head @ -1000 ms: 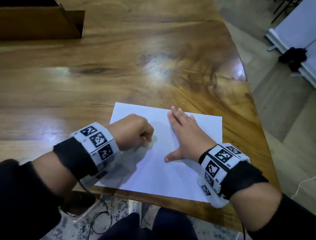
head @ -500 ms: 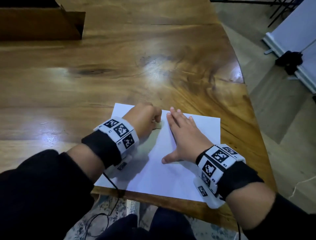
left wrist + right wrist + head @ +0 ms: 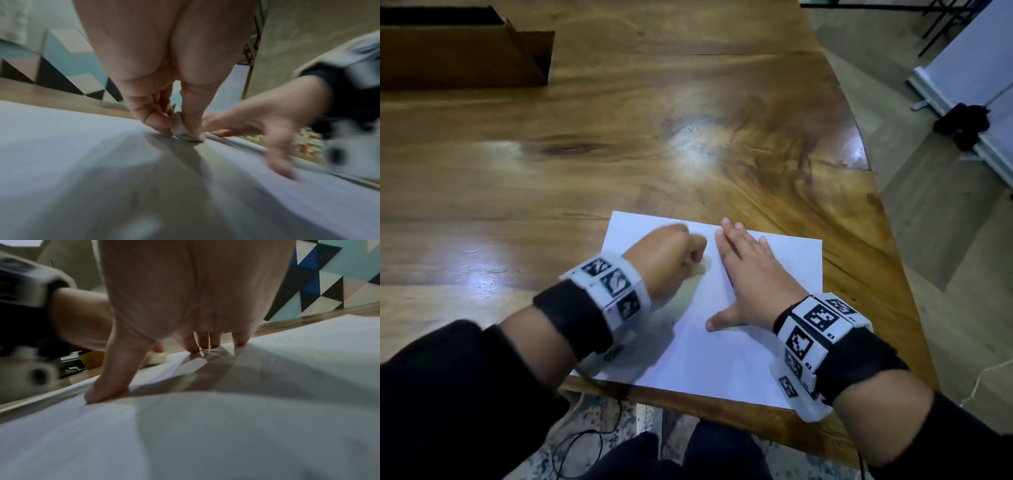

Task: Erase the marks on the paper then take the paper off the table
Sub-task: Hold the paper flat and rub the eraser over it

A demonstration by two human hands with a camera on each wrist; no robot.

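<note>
On the wooden surface (image 3: 619,164), the paper (image 3: 722,359) lies at the near edge. The left hand (image 3: 667,260) pinches an eraser (image 3: 183,131); the right hand (image 3: 753,284) presses flat, fingers straight. Short, light strokes should avoid creasing

The desk (image 3: 688,144) is glossy varnished wood with visible grain. The paper (image 3: 722,359) is smooth, matt white. The cardboard box (image 3: 465,58) looks matt brown.

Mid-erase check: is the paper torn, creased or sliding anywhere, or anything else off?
Nothing stands out. The paper lies flat on the table with no visible tear; the right hand presses it flat while the left hand rubs the eraser on it.
</note>
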